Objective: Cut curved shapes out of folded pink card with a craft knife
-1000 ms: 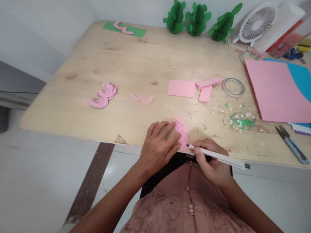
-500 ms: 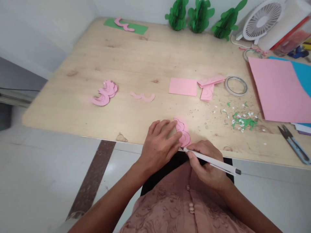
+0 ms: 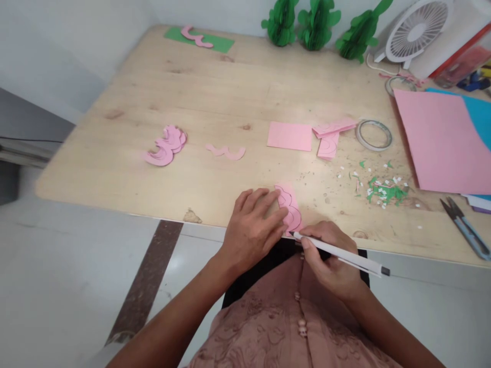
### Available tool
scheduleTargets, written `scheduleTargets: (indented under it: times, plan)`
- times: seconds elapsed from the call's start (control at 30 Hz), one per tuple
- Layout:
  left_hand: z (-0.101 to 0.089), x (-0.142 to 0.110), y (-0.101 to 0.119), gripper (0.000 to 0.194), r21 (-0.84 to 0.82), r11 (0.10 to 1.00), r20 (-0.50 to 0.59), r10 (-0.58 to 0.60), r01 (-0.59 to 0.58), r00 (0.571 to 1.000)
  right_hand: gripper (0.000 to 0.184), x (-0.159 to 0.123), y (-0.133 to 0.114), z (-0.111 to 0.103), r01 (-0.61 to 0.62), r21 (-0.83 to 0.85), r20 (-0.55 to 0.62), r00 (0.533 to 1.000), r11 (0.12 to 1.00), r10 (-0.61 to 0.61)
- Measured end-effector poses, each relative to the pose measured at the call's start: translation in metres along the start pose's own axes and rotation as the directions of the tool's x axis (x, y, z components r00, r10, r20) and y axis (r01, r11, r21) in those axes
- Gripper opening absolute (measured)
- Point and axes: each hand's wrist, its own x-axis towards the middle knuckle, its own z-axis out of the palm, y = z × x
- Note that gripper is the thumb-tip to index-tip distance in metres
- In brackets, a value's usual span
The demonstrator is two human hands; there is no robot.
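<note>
A small pink paper piece [image 3: 292,213] lies at the table's front edge, with dark scalloped lines drawn on it. My left hand [image 3: 255,225] rests flat over its left side, fingers spread, and covers part of it. My right hand [image 3: 332,255] grips a white pen [image 3: 341,252], whose dark tip touches the paper near its lower end. Farther off on the table are a thin wavy pink strip [image 3: 226,152] and a stack of pink scalloped cutouts [image 3: 166,145].
Beyond the hands lie a pink rectangle [image 3: 289,136], folded pink scraps [image 3: 328,145] and a tape roll [image 3: 374,135]. To the right are green and white clippings [image 3: 387,192], thread snips [image 3: 466,227] and pink sheets [image 3: 445,143]. Green paper figures [image 3: 314,25] and a fan [image 3: 418,31] stand behind.
My right hand and the pen have shifted slightly to the right along the lower end of the pink paper. My left hand stays in place.
</note>
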Motion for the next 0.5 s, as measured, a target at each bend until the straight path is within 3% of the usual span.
scheduleTargets:
  times: [0.5]
  plan:
    - [0.0001, -0.0008, -0.0006, 0.019, -0.007, 1.000, 0.004, 0.001, -0.001, 1.000, 0.007, 0.0041, -0.0023, 0.0058, 0.055, 0.024, -0.018, 0.998, 0.998, -0.055]
